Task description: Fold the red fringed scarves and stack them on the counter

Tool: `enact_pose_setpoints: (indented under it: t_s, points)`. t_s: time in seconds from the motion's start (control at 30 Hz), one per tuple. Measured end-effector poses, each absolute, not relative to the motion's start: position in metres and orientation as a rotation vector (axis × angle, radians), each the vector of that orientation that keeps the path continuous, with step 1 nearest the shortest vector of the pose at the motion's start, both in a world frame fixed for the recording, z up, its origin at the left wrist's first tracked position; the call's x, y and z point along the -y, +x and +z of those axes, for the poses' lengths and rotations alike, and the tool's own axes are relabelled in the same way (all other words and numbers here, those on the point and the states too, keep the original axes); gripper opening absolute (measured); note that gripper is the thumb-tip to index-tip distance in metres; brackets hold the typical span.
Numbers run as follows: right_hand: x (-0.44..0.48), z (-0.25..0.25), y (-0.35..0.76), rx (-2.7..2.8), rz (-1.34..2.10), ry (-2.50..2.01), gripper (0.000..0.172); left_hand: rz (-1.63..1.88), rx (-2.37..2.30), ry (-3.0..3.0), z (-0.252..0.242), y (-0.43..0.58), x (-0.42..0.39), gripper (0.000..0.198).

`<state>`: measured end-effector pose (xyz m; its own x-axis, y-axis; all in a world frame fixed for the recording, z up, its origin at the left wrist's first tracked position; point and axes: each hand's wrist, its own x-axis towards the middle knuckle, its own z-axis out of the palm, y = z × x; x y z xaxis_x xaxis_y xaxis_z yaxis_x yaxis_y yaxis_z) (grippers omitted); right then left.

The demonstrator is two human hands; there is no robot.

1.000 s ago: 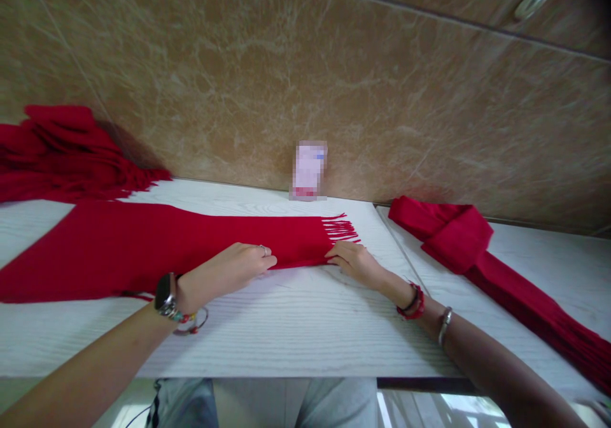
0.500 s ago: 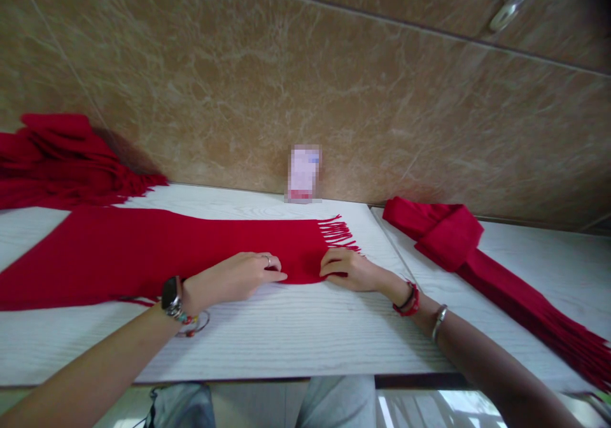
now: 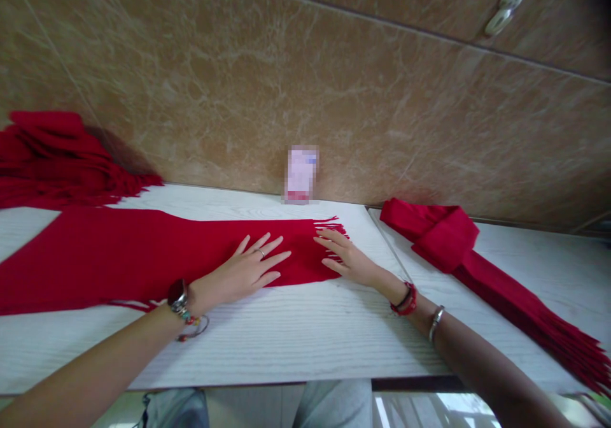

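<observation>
A red fringed scarf lies spread along the white table, its fringe at the right end. My left hand rests on the scarf with the fingers spread, holding nothing; a ring and a wristwatch are on it. At the fringed end is my right hand, fingers apart and over the tassels, partly covering them. It grips nothing that I can see. Some dark red strands show under my left wrist at the scarf's near edge.
A bunched red scarf sits at the far left against the brown marbled wall. On the right lies a folded red scarf with its fringe toward me. A blurred pale card leans on the wall. The white table has a seam at right.
Both hands have let go of the scarf's near edge and opened. The left fingers now lie spread on the cloth; the right fingers have moved up over the fringe.
</observation>
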<state>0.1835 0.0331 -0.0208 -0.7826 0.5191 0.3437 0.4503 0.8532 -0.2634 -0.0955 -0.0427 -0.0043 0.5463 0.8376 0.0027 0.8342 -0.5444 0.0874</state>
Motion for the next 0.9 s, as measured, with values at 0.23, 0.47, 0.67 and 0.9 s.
enact_pose_setpoints:
  t_s: [0.23, 0.47, 0.67, 0.9]
  points:
    - [-0.036, -0.03, 0.191, 2.84, 0.003, -0.896, 0.055, -0.034, -1.517, 2.68, -0.02, -0.096, 0.034, 0.05]
    - [-0.056, -0.024, 0.219, 2.855, -0.086, -1.082, 0.05, -0.165, -1.499, 2.543, -0.001, -0.096, 0.033, 0.05]
    - [-0.08, -0.001, 0.188, 2.747, -0.18, -1.042, 0.05, 0.046, -1.594, 2.576, 0.016, -0.064, -0.002, 0.057]
    - [-0.104, -0.046, 0.141, 2.733, -0.24, -1.006, 0.043, 0.241, -1.815, 2.496, -0.024, -0.037, -0.041, 0.054]
